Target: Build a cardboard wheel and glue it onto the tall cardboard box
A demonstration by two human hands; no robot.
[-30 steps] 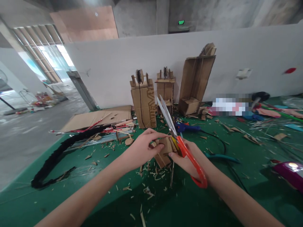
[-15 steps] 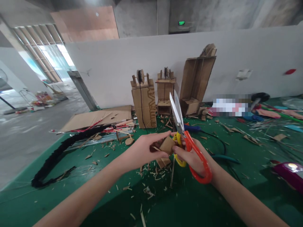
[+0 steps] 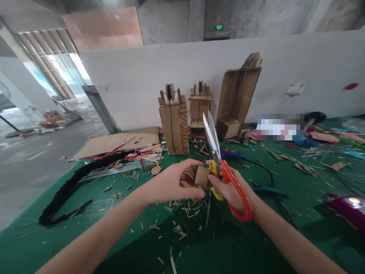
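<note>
A small folded piece of brown cardboard [image 3: 202,177] is held between my two hands, above the green table. My left hand [image 3: 168,182] curls around its left side, with thumb and fingers apart at the near edge; part of the piece is hidden there. The fingertips of my right hand [image 3: 232,190] pinch the right side. That same hand also carries scissors [image 3: 241,196] with red and yellow handles, hooked over the fingers. Their blades point up and away, slightly parted, cutting nothing.
Two cardboard towers with string spools [image 3: 174,127] [image 3: 200,108] and a tall open cardboard box [image 3: 239,95] stand against the white wall. A black fuzzy strip [image 3: 68,182] lies left. Cardboard scraps litter the green table [image 3: 137,243]. A blue-handled tool [image 3: 232,154] and magenta object [image 3: 348,211] lie right.
The left thumb has dropped lower, widening its gap from the fingers. The cardboard piece has turned a little and shows more of its face. The scissors have shifted slightly left.
</note>
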